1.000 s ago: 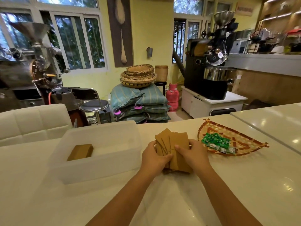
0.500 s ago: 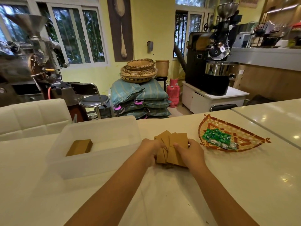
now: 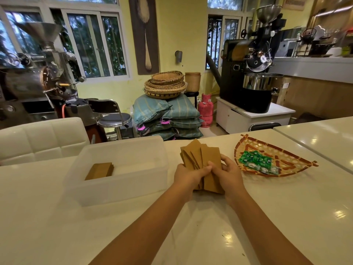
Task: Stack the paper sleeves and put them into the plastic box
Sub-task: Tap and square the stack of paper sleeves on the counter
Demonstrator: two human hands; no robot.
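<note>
Both my hands hold a fanned bunch of brown paper sleeves upright on the white table, just right of the plastic box. My left hand grips the bunch from the left and my right hand from the right, thumbs meeting in front. The sleeves are uneven at the top, some tilted left. The translucent plastic box stands to the left with a neat stack of brown sleeves lying in its left end.
A woven fan-shaped tray with green packets lies right of my hands. A second table abuts at the far right. A white padded chair back stands behind the box.
The hands have closed tighter around the sleeves, with the thumbs now meeting at the front. The bunch stays in the same spot beside the box.
</note>
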